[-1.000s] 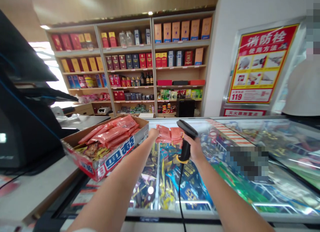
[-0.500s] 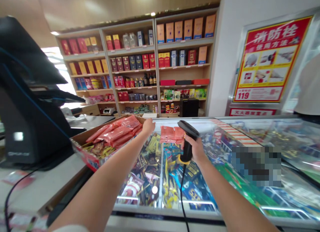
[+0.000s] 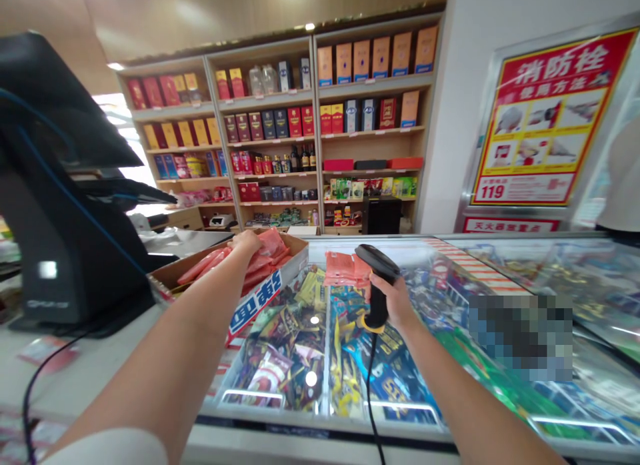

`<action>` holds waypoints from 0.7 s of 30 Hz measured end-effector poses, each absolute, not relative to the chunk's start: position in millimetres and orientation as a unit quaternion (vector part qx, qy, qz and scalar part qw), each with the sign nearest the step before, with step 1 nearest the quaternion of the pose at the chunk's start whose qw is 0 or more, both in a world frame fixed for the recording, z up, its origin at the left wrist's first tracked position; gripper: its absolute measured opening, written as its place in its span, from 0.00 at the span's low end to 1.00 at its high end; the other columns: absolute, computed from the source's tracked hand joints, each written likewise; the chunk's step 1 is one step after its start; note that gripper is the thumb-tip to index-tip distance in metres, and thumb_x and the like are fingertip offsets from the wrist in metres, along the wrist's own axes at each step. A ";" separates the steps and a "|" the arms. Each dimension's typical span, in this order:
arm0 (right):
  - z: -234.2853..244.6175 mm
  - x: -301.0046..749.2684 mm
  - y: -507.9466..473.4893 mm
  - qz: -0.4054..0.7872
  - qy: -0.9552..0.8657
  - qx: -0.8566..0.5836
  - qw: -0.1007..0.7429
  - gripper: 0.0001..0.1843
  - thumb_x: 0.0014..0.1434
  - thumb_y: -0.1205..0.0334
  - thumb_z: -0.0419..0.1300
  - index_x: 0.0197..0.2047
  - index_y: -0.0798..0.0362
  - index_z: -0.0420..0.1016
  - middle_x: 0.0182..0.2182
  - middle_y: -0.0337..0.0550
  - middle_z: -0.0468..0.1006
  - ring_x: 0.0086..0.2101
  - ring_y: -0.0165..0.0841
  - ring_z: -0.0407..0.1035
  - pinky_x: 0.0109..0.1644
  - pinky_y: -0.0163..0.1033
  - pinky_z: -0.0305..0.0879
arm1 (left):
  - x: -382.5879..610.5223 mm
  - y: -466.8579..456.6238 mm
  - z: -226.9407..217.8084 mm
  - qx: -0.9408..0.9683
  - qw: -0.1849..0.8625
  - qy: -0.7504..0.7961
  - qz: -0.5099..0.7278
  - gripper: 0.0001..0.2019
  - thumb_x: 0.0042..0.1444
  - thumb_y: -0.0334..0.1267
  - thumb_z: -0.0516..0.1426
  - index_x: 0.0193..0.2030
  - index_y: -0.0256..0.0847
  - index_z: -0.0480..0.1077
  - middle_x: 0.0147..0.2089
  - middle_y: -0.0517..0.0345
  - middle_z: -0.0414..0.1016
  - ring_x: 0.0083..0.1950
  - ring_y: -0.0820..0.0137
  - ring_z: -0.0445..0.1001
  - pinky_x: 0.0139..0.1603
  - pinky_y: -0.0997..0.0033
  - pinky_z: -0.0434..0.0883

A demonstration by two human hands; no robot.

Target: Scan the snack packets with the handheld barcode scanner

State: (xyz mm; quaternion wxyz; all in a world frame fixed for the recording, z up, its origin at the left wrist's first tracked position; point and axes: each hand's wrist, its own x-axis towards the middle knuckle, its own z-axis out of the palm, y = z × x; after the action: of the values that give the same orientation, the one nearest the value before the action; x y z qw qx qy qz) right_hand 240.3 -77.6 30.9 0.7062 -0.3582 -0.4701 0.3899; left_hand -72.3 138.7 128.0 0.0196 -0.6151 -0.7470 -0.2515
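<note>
The left hand (image 3: pixel 247 240) is laid over the coral-red shiny plastic packets (image 3: pixel 273 248) heaped inside the open, printed cardboard box with big blue lettering (image 3: pixel 256 305), and the fingers are seen bent over the pile; whether a packet is gripped, and how far the hand is opened, cannot be told, the fingertips being hidden. To the right of the box, a black pistol-shaped barcode scanner with yellow trim (image 3: pixel 379 268) is held upright by the right hand (image 3: pixel 393 298), its fingers wrapped closed about the handle, and a thin black cable (image 3: pixel 371 391) is hung from its base. Between box and scanner, more flat coral-red plastic packets (image 3: pixel 345 268) are seen just beside the scanner; whether they are touched by the right fingers cannot be made out. Below and to the right of the box, colourful wrapped goods are shown under the clear top of a long, white-framed glass display freezer (image 3: pixel 300 419). To the left of the box, a black angular checkout terminal (image 3: pixel 75 231) is stood on the pale counter (image 3: pixel 50 398), and beyond the box, wooden wall shelves (image 3: pixel 370 145) are lined with cartons and bottles.
</note>
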 end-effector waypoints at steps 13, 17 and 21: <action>31.2 238.6 -79.2 0.398 -0.474 -0.366 0.695 0.13 0.46 0.52 0.66 0.26 0.53 0.72 0.13 0.37 0.72 0.14 0.30 0.64 0.18 0.35 0.60 | -13.9 97.0 138.9 -0.608 -0.180 -0.545 -0.549 0.10 0.49 0.40 0.58 0.28 0.34 0.74 0.25 0.53 0.73 0.32 0.63 0.74 0.35 0.68 0.69; 31.9 239.6 -80.0 0.398 -0.481 -0.375 0.686 0.13 0.46 0.52 0.66 0.25 0.53 0.72 0.13 0.38 0.72 0.14 0.30 0.64 0.19 0.35 0.61 | 10.2 59.7 93.2 -0.490 -0.469 -0.431 -0.596 0.11 0.44 0.42 0.61 0.28 0.35 0.72 0.19 0.61 0.68 0.21 0.72 0.67 0.26 0.70 0.69; 32.9 239.2 -82.4 0.430 -0.512 -0.368 0.646 0.14 0.46 0.52 0.65 0.27 0.53 0.72 0.13 0.38 0.72 0.14 0.30 0.64 0.19 0.35 0.60 | 22.3 30.3 31.4 -0.465 -0.530 -0.390 -0.593 0.17 0.38 0.49 0.65 0.27 0.35 0.73 0.18 0.62 0.67 0.19 0.75 0.64 0.21 0.74 0.64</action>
State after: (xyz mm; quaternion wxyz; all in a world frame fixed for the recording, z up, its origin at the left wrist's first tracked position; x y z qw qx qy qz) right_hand 239.2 -82.4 32.9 0.6461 -0.3680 -0.5118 0.4302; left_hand 22.3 30.3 31.4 -0.5298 -0.4646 -0.3902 -0.5926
